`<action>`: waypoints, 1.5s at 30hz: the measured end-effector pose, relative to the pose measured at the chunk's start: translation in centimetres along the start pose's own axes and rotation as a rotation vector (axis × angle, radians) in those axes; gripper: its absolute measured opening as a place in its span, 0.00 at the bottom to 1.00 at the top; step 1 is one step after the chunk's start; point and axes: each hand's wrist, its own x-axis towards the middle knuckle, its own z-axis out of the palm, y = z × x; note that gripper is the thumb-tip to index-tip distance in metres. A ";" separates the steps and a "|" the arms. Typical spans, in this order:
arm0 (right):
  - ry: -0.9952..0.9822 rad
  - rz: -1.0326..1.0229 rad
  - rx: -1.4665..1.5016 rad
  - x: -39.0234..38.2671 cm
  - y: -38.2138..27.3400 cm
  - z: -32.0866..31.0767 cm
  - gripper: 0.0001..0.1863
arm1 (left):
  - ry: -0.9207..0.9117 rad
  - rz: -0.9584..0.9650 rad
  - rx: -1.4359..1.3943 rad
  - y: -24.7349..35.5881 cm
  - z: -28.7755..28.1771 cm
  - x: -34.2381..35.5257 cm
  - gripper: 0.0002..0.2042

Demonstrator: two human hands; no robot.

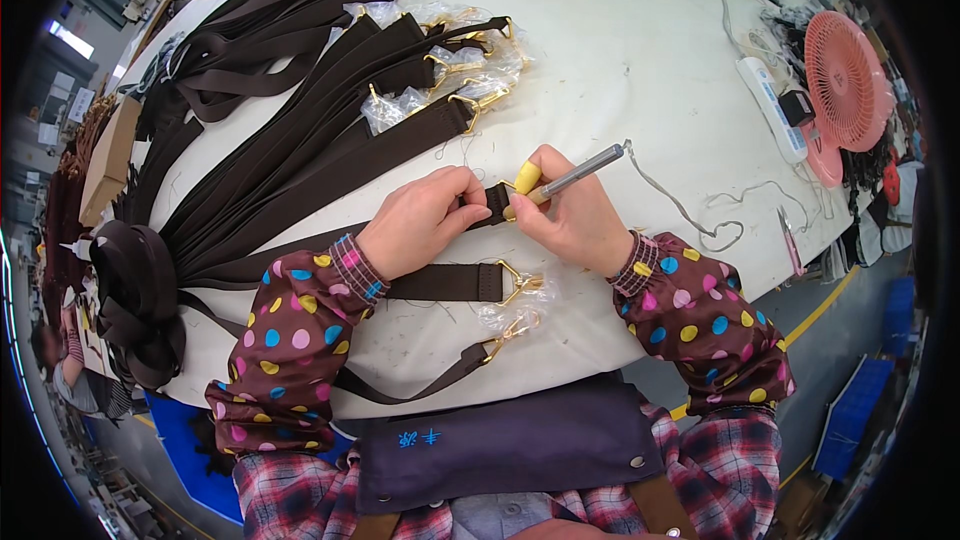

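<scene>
My left hand pinches the end of a dark brown webbing strap, just behind its gold metal ring. In my right hand is a grey pen-shaped tool with a cord at its back end. The tool's tip is at the strap end by the ring; whether it touches is hidden by my fingers. A yellow cover sits on one right fingertip. Nearer me lie a strap with a gold clasp, partly in clear plastic, and a narrower strap with a gold hook.
More brown straps with plastic-wrapped gold hardware fan across the white table, gathered in a bundle at left. To the right are a pink fan, a white power strip, a grey cord and pink-handled snips.
</scene>
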 end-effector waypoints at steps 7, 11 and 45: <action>0.009 -0.015 -0.003 0.0 0.0 0.0 0.08 | -0.018 -0.007 0.005 0.0 -0.1 0.0 0.06; 0.047 -0.031 0.001 0.0 0.2 0.2 0.11 | -0.022 -0.003 0.002 -0.1 -0.1 0.0 0.06; -0.020 -0.015 -0.046 0.0 -0.5 -0.1 0.08 | -0.144 0.040 0.047 -0.6 -1.1 1.0 0.05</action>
